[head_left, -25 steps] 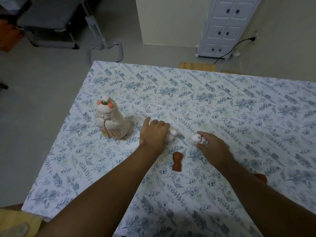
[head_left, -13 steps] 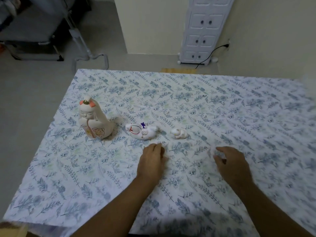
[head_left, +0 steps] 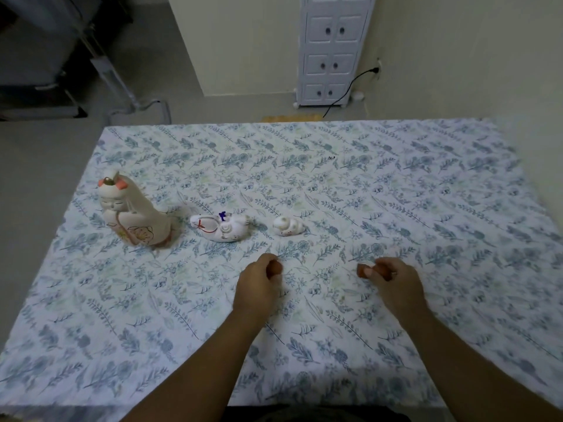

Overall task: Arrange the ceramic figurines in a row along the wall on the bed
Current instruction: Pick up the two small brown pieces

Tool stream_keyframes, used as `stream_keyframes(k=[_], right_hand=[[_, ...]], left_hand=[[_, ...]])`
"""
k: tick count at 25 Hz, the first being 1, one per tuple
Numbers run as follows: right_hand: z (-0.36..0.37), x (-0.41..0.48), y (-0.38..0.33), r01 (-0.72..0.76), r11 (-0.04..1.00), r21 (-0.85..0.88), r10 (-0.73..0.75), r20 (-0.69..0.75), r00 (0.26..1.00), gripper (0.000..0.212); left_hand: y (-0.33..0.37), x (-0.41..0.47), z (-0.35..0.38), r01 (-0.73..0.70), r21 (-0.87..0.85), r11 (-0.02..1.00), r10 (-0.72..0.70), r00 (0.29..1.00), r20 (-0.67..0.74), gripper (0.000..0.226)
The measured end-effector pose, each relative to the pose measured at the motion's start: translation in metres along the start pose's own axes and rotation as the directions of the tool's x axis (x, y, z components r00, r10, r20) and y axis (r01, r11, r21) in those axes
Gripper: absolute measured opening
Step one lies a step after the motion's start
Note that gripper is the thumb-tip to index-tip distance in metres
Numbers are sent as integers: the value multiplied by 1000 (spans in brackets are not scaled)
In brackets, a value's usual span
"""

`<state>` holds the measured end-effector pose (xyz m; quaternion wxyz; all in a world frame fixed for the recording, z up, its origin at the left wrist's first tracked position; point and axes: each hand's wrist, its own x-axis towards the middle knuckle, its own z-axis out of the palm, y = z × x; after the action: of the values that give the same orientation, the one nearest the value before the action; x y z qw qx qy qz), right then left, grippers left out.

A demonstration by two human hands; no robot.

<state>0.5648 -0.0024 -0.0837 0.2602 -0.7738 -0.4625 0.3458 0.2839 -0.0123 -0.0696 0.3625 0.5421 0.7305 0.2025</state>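
Three pale ceramic figurines stand in a line on the bed (head_left: 426,208): a tall cream doll figurine (head_left: 134,216) at the left, a white lying animal figurine (head_left: 222,228) with a red cord, and a small white curled figurine (head_left: 288,226). In front of them, my left hand (head_left: 259,287) is closed around a small brown figurine (head_left: 273,267), which is mostly hidden. My right hand (head_left: 393,284) grips another small brown figurine (head_left: 364,271), whose end pokes out to the left of the fingers.
The bed carries a white sheet with a blue leaf print. Past its far edge are a white drawer cabinet (head_left: 332,50), a black cable (head_left: 350,86) running to a wall socket, and a wall. A metal chair frame (head_left: 122,86) stands on the floor at the left.
Both hands left the two white figurines in the line and pulled back towards me. Each has since closed on a small brown figurine; the view tilted up.
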Motion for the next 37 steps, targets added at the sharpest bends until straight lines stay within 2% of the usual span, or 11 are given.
stream_keyframes(k=[4, 7, 9, 11, 13, 17, 19, 23, 26, 35, 37], right_hand=[[-5, 2, -3, 69, 994, 82, -73, 46, 996, 29], [-9, 15, -7, 80, 974, 210, -92, 47, 995, 35], [-10, 31, -12, 98, 970, 221, -111, 47, 993, 43], [-9, 51, -20, 165, 962, 218, -181, 56, 982, 47], [-9, 74, -30, 292, 941, 169, -306, 61, 950, 44], [-9, 111, -37, 569, 820, 62, -571, 148, 808, 38], [-8, 117, -36, 564, 822, 79, -567, 207, 797, 44], [3, 119, -28, 362, 921, 141, -387, 255, 886, 53], [9, 115, -22, 284, 931, 230, -336, 235, 912, 50], [-1, 125, -18, 389, 918, 79, -388, 388, 836, 50], [-1, 125, -17, 405, 913, 45, -390, 381, 838, 50]], left_hand=[[17, -5, 13, 22, -123, 992, -21, 1000, 7, 37], [39, 2, 29, -113, -127, 985, 116, 993, 21, 17], [56, 12, 40, -150, -138, 979, 152, 988, 1, 14], [72, 27, 52, -145, -194, 970, 140, 989, -38, 26], [88, 45, 66, -172, -217, 961, 161, 985, -68, 31], [105, 78, 86, -188, -270, 944, 162, 980, -115, 34], [103, 84, 92, -179, -281, 943, 150, 981, -121, 41], [95, 85, 98, -209, -296, 932, 168, 973, -158, 40], [95, 85, 97, -187, -302, 935, 142, 976, -166, 46], [94, 86, 97, -144, -260, 955, 117, 986, -116, 35], [93, 86, 98, -155, -231, 961, 133, 985, -106, 34]])
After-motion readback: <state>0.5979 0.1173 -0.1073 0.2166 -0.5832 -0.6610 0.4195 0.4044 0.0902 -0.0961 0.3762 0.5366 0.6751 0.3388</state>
